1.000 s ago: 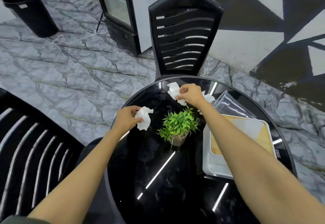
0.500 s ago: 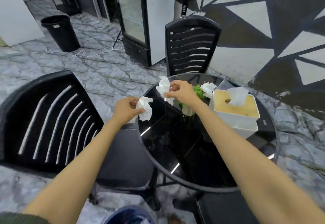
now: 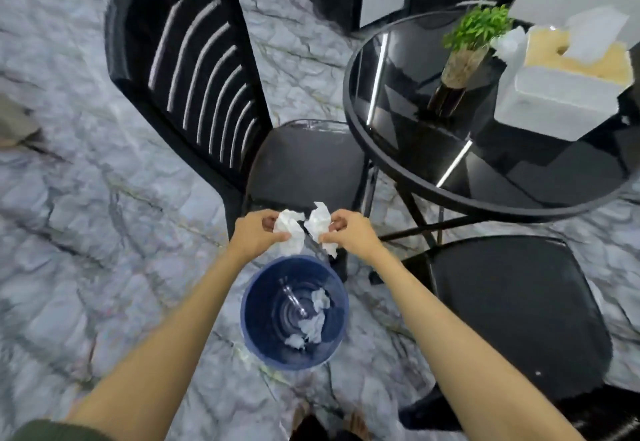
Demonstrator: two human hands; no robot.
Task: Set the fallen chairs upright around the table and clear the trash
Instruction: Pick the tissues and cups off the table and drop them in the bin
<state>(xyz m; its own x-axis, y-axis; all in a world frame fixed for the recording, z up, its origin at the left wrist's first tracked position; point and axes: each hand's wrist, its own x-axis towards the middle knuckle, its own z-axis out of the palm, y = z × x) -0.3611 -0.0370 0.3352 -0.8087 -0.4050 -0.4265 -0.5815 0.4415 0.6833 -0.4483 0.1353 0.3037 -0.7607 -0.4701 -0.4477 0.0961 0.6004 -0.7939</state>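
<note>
1. The left hand (image 3: 254, 233) pinches 1 crumpled tissue (image 3: 290, 229); the right hand (image 3: 349, 233) pinches another tissue (image 3: 320, 224).
2. Both hang above the blue bin (image 3: 252, 316), near the chair (image 3: 207, 77).
3. Inside the bin lie several paper scraps (image 3: 313, 324).

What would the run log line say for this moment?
phase: binning trash | left hand: holds tissue | right hand: holds tissue | both near bin | released: no
</note>
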